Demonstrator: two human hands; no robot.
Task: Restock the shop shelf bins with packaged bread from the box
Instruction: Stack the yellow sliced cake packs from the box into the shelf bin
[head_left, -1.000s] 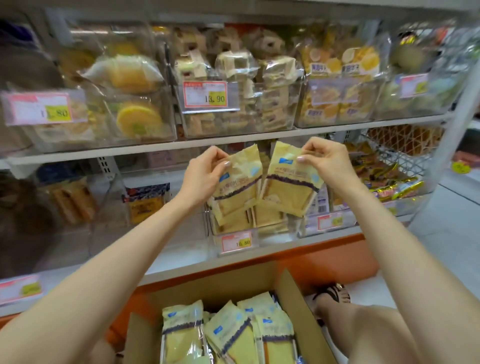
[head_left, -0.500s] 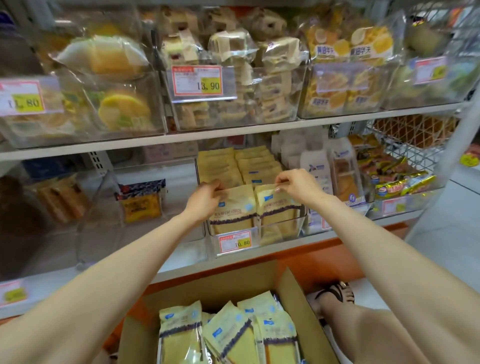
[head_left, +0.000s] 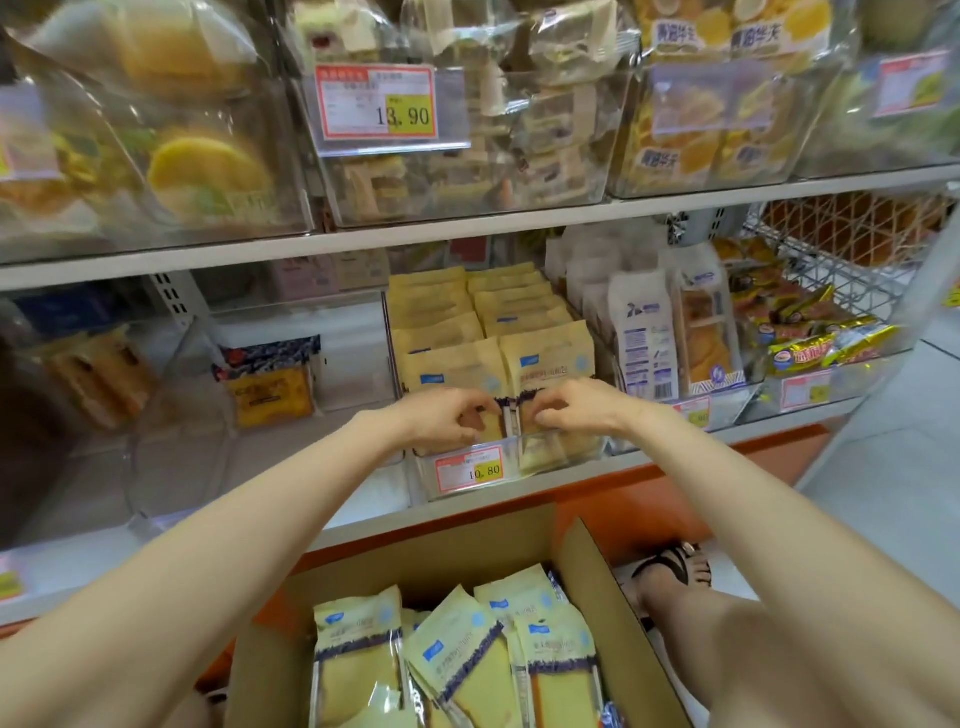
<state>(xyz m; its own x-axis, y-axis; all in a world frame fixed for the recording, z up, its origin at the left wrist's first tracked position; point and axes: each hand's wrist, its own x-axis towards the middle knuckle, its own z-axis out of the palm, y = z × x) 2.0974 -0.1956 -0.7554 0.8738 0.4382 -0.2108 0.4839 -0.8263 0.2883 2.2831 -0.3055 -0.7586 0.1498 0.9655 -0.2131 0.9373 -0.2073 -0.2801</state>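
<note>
A clear shelf bin (head_left: 519, 480) with a 10.80 price tag stands on the lower shelf, filled with two rows of yellow bread packs. My left hand (head_left: 447, 418) has its fingers curled on the front left bread pack (head_left: 452, 376). Beside it, my right hand (head_left: 571, 410) pinches the front right bread pack (head_left: 545, 356). Both packs stand upright in the bin's front. Below, an open cardboard box (head_left: 597, 587) holds several more of the same bread packs (head_left: 457, 660).
The upper shelf (head_left: 467, 239) carries clear bins of cakes, one tagged 13.90. Right of my bin stand white bread packs (head_left: 644, 343) and a wire basket (head_left: 857, 270) of snacks. A blue-topped pack (head_left: 270, 379) sits left. A sandalled foot (head_left: 670, 566) rests right of the box.
My hands brought the two packs down from in front of the shelf into the bin's front, then slid lower along them. The camera moved closer to the shelf.
</note>
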